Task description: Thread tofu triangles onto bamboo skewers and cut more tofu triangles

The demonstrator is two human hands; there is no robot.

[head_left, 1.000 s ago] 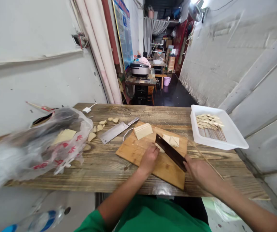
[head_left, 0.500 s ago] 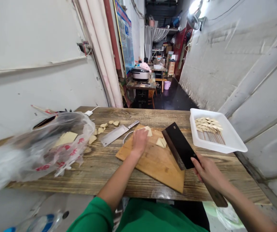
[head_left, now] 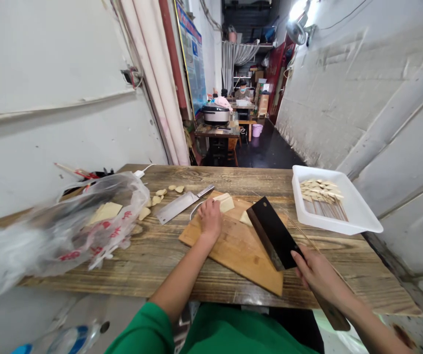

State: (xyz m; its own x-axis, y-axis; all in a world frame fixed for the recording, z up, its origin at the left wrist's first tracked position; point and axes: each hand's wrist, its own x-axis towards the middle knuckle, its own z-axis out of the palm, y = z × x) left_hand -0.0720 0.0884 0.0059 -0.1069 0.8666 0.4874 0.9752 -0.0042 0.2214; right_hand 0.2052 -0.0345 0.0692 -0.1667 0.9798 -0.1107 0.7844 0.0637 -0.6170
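My left hand [head_left: 210, 217] is on the wooden cutting board [head_left: 239, 246]. Its curled fingers grip the left end of a small stack of pale yellow tofu sheets [head_left: 226, 202]. My right hand [head_left: 316, 270] is closed around the handle of a dark cleaver [head_left: 275, 233]. The blade slants over the right part of the board. It partly covers a cut tofu piece [head_left: 245, 218]. A thin wooden skewer [head_left: 309, 239] runs past the cleaver, partly behind my right hand.
A second cleaver [head_left: 178, 206] lies left of the board, near several cut tofu pieces [head_left: 156, 200]. Farther left is a plastic bag [head_left: 123, 231] with tofu sheets inside. At right stands a white tray [head_left: 362, 214] of skewered pieces. A person [head_left: 242, 91] sits far back.
My left hand has shifted slightly left, uncovering more of the tofu stack. The cleaver has lowered a little and covers more of the cut piece. A skewer now shows beside it.
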